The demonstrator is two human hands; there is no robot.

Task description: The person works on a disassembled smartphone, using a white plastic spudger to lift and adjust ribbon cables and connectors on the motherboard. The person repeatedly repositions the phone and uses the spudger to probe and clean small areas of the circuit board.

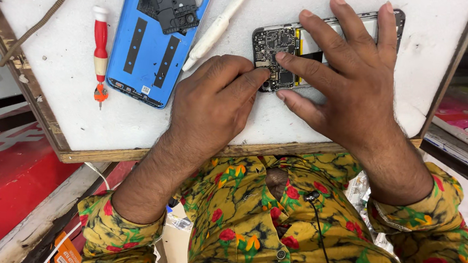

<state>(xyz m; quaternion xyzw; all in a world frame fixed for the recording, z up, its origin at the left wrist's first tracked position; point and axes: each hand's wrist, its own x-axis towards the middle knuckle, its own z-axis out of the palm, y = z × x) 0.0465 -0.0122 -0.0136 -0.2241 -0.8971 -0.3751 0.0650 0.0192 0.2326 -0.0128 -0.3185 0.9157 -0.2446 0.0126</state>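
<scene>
On the white table, the opened phone with exposed circuit board is pinned flat by right hand, fingers spread; left hand pinches at its board; light, fragile, best held by edges.

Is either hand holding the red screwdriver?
No. The red screwdriver lies untouched on the white board, while the left hand and right hand are both at the opened phone.

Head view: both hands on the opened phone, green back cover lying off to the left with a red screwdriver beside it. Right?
Not quite: the back cover is blue, not green, as the head view shows. The rest holds: the left hand and right hand are on the opened phone, and the red screwdriver lies beside the cover.
</scene>
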